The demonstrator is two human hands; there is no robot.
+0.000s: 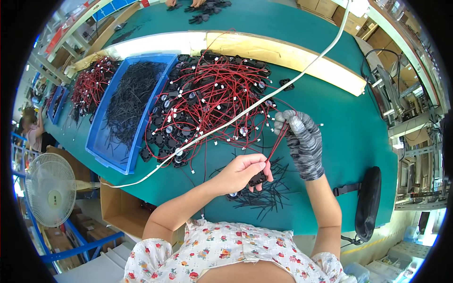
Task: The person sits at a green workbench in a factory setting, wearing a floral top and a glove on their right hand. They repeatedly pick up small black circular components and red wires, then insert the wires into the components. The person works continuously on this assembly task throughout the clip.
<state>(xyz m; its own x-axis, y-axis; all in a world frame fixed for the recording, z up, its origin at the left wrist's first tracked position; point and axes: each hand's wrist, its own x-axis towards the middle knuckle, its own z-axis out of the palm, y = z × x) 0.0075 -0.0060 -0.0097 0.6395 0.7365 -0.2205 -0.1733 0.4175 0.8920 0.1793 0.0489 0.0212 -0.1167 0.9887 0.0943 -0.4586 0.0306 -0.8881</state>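
Note:
My bare left hand (245, 170) is closed on a small black cooling fan (257, 179), which mostly hides behind my fingers. Thin red and dark wires (276, 147) stretch from it up to my right hand (302, 144). A grey knitted glove covers that hand, and its fingertips pinch the wires. Loose black sleeves (266, 202), thin as sticks, lie on the green table (347, 146) under and beside my left hand. Beyond my hands spreads a heap of black fans with red wires (217, 94) and small white connectors.
A blue tray (104, 144) of black sleeves stands left of the heap, with another wire pile (94, 85) past it. A white cable (236, 118) crosses over the table. Along the back runs a pale barrier (283, 52). A black pouch (369, 203) lies at the right edge.

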